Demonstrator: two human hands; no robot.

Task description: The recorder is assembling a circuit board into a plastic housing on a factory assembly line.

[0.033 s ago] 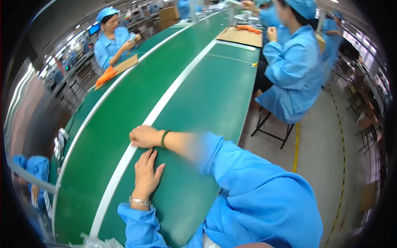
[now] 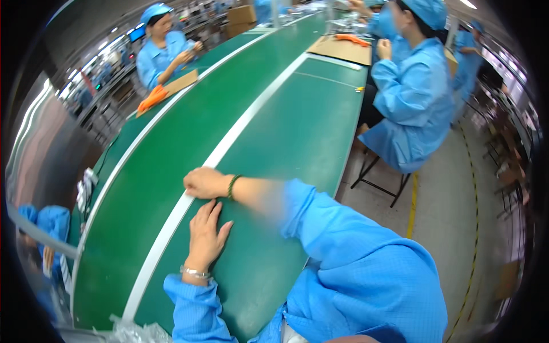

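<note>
My left hand (image 2: 208, 235), with a silver bracelet at the wrist, rests on the green tabletop (image 2: 269, 251), fingers stretched out and thumb apart. Just beyond it my right hand (image 2: 206, 183), wearing a dark green beaded bracelet, lies on the white strip (image 2: 240, 124) that divides the tabletop from the green conveyor belt (image 2: 166, 163). Its fingers are curled closed with the back of the hand upward, so anything beneath or inside them is hidden. The right forearm reaches across from the right, past the left fingertips.
Crumpled clear plastic (image 2: 137, 330) lies at the near left edge. Farther along the bench are cardboard sheets (image 2: 341, 50) and orange gloves (image 2: 153, 99). One co-worker (image 2: 414, 86) sits on the right; another person (image 2: 163, 48) works across the belt. White cables (image 2: 87, 186) hang at the left.
The whole view has shifted slightly, so the bench appears a little farther right. Both hands keep nearly the same pose beside the white strip.
</note>
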